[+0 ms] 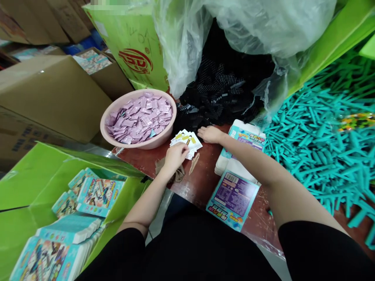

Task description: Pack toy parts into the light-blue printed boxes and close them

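Our black sleeves (319, 249) end above the elbows, and both bare forearms reach forward and inward over a scuffed red-brown table (202, 183). Our left hand (175, 158) comes in with the wrist raised and the fingers curled down over a loose fan of white printed cards (187, 143) at the table's far edge. The hand touches the cards, but we cannot tell whether it is gripping them or only pressing on them. Our right hand (210, 134) lies open and palm down on the table, with the fingers extended toward the cards and just beside them.

A crumpled tan cloth (170, 171) lies under our left wrist on the table. A printed flat carton sheet (233, 201) sits at the table's right edge, below a stack of white-edged packaging (240, 144) that our right forearm crosses. Left of the table stands a green cardboard box (38, 183) holding colourful toy boxes (96, 195). Beyond the table are a pink plastic basin (164, 138) full of pink sachets (139, 117) and a heap of black plastic pieces (216, 93) under a clear plastic bag (234, 23). Teal plastic parts (316, 144) are heaped to the table's right, and brown cardboard cartons (49, 93) rise beyond it on the left.
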### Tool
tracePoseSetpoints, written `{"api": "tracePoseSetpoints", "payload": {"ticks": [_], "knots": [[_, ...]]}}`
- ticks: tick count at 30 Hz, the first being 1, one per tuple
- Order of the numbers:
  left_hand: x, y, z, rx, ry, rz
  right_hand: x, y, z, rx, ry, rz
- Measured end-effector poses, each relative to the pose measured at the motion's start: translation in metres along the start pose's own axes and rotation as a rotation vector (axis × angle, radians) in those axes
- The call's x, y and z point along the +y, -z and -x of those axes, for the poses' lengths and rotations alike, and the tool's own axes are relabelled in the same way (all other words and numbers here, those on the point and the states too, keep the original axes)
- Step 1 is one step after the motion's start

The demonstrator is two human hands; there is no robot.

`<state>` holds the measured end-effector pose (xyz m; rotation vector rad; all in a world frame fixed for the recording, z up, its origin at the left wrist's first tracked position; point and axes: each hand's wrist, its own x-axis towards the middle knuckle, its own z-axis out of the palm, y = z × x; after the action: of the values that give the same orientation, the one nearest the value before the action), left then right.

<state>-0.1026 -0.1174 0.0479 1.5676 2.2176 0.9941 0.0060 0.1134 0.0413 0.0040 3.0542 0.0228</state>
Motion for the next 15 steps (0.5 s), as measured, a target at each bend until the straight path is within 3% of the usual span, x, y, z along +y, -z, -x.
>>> {"api": "tracePoseSetpoints", "payload": {"ticks": [2,3,6,8,11,15], "knots": [[-0.001,0.001,0.003,0.016,-0.009,0.044,0.001,0.011,0.01,0.095,-0.113,-0.066],[-0.001,0.004,0.005,0.045,-0.016,0.071,0.004,0.017,0.017,0.202,-0.218,-0.125],[0.01,0.012,0.003,0.24,-0.032,0.161,0.018,0.039,0.047,0.653,-0.58,-0.446],[0.029,0.015,-0.004,0.326,-0.047,0.287,0.028,0.053,0.082,0.903,-0.737,-0.721],[0.07,0.0,-0.024,0.181,-0.143,0.544,0.033,0.067,0.155,1.151,-0.854,-0.912],[0.12,-0.051,-0.045,-0.113,-0.322,0.601,0.015,0.062,0.253,1.35,-0.951,-0.904]]}}
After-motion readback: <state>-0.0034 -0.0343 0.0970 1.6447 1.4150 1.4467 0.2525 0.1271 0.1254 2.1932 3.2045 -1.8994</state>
